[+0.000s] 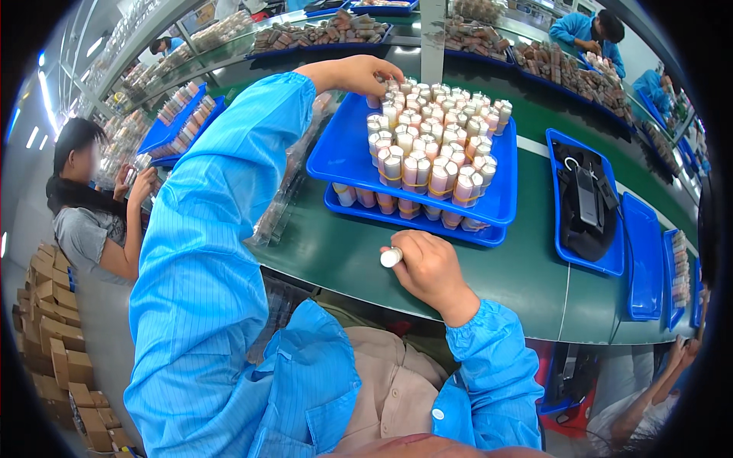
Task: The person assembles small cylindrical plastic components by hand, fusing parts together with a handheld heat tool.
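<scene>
Two blue trays are stacked on the green bench, and the upper tray holds many small pinkish tubes with pale tops. They stand upright, in bundles tied by yellow bands. My left hand reaches to the far left corner of this tray. Its fingers are curled down around a tube at the edge of the group; the fingertips are partly hidden. Near the front edge of the lower tray, my right hand is closed around a single tube, whose white round end points toward me.
On the right, a blue tray holds a black bag and a dark device. Clear plastic bags lie left of the stack. Heaped tubes fill trays across the bench. A co-worker sits at left, beside cardboard boxes.
</scene>
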`<state>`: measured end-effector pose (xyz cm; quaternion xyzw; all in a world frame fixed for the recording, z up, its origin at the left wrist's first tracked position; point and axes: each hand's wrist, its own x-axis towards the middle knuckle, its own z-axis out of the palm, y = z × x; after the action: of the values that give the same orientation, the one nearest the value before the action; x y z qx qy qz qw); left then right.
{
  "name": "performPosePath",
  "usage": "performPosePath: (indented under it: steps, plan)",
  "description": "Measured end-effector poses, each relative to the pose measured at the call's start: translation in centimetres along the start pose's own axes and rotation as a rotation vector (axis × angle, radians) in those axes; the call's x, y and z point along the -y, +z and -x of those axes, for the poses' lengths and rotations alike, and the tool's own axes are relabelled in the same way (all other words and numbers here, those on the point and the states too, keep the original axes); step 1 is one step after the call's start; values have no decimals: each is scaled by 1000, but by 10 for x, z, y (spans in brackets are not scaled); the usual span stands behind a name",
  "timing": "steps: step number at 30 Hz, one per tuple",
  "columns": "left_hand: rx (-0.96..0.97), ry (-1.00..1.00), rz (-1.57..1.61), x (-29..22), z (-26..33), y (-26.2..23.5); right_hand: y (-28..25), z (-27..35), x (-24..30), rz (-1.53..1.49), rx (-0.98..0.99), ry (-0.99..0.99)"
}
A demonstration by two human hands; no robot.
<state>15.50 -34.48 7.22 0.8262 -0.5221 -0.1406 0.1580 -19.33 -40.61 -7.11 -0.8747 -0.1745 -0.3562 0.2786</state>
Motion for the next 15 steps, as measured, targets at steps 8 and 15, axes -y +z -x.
performPosePath:
  steps: [8,15]
  plan:
    - [-313,155,-101,14,43,3,-4,0,3,-3,4,-4]
    - [-446,63,167,-62,177,3,-9,-2,-2,2,-151,33]
